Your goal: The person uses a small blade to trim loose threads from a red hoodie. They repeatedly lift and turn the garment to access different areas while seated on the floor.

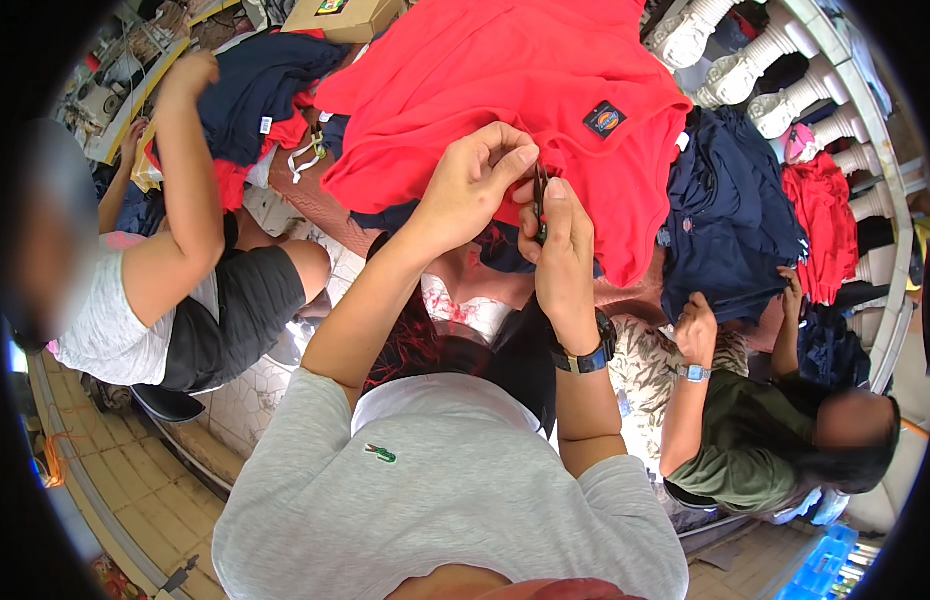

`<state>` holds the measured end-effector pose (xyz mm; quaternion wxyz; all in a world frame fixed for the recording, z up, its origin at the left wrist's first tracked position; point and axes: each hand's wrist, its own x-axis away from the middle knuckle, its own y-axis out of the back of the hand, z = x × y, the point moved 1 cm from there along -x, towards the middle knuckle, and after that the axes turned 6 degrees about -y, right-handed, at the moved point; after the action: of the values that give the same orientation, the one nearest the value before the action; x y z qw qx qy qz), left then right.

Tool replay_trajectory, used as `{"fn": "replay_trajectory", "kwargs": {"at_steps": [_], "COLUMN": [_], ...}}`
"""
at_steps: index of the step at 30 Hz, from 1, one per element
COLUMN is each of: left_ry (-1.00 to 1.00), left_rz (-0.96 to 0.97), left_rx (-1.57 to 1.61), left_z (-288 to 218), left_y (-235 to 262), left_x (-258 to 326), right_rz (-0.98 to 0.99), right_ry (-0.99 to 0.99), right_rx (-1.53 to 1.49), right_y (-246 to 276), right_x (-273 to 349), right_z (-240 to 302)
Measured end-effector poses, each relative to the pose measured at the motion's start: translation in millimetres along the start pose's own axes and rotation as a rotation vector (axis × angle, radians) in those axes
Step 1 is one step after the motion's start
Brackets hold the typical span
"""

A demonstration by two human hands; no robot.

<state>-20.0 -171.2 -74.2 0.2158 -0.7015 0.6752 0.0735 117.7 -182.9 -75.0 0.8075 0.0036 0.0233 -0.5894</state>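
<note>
A bright red garment (pixel 455 70) with a small dark patch is spread over the work surface in front of me. My left hand (pixel 470 185) is closed in a pinch, thumb against forefinger, at a fold of this cloth. Close beside it, my right hand (pixel 563 240) grips a pair of small black thread snips (pixel 540 190). Their narrow blades point up toward my left fingertips, against the red cloth. Whether a loose thread lies between the blades is too small to tell.
Navy garments (pixel 730 215) lie on the right, where a person in a dark green top handles them. On the left another person works by a dark garment pile (pixel 275 85). White balusters (pixel 775 60) line the right side; a cardboard box (pixel 345 18) stands at the back.
</note>
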Motion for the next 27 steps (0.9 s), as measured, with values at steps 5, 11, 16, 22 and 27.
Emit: {"fn": "replay_trajectory", "kwargs": {"at_steps": [5,11,16,22,27], "left_ry": [0.026,0.043,-0.036,-0.018,-0.056], "left_rz": [0.01,0.009,-0.062,-0.023,-0.07], "left_rx": [0.051,0.071,0.003,0.003,-0.019], "left_z": [-0.5,1.3,5.7,6.9,-0.8], "left_y": [2.3,1.4,-0.7,0.9,-5.0], "left_x": [1.9,2.1,1.7,4.7,5.8], "right_rz": [-0.055,-0.071,-0.095,-0.259,-0.238], "right_ry": [0.018,0.009,0.059,0.406,0.411], "right_rx": [0.03,0.031,-0.049,0.278,0.333], "right_y": [-2.7,-3.2,5.3,9.8,11.0], "right_x": [-0.7,-1.5,3.5,-21.5,-26.8], "right_z": [0.7,1.1,6.9,3.3,1.8]}}
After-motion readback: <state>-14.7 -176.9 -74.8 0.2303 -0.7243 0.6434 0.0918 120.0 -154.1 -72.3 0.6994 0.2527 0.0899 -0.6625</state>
